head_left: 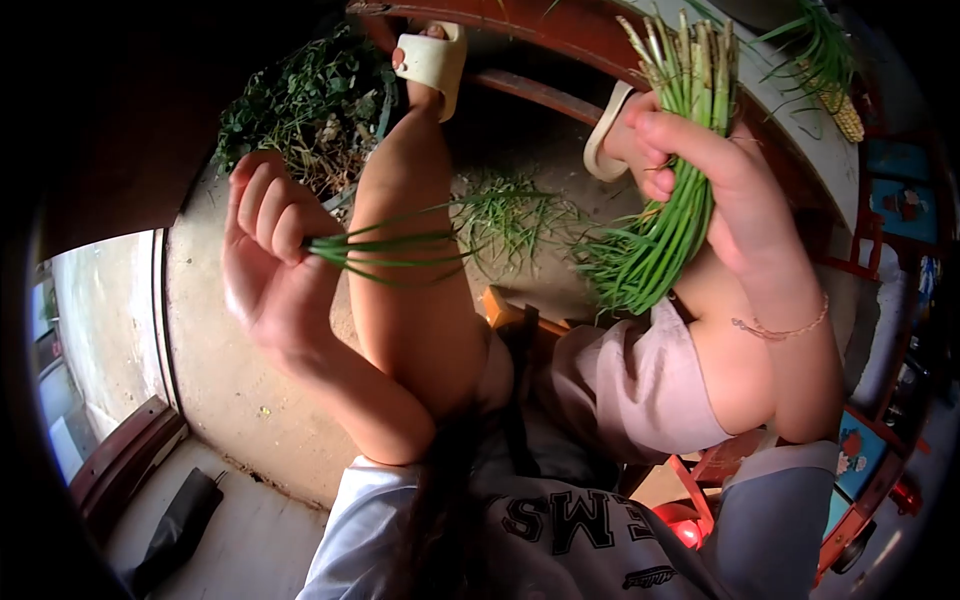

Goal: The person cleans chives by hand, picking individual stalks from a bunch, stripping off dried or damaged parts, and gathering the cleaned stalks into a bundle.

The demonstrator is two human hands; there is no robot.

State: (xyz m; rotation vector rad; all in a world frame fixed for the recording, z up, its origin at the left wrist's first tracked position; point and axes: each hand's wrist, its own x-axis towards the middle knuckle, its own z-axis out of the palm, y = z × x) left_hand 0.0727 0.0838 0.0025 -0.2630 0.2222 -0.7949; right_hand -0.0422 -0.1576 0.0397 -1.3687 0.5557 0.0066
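Note:
A thick bundle of green stalks with pale root ends (690,190) is gripped in my right hand (725,180), root ends up and green tips hanging down to the left. My left hand (275,255), at the left, is closed on a few thin green blades (390,250) that stretch right across my leg. Between my legs, a loose scatter of green blades (510,215) lies on the floor, apart from both hands. The two hands are far apart from each other.
A heap of dark leafy greens (310,110) lies at the upper left. A pale tabletop (790,110) at the upper right bears more green stalks (815,50) and a corn cob (843,112). A dark object (180,525) lies at the lower left.

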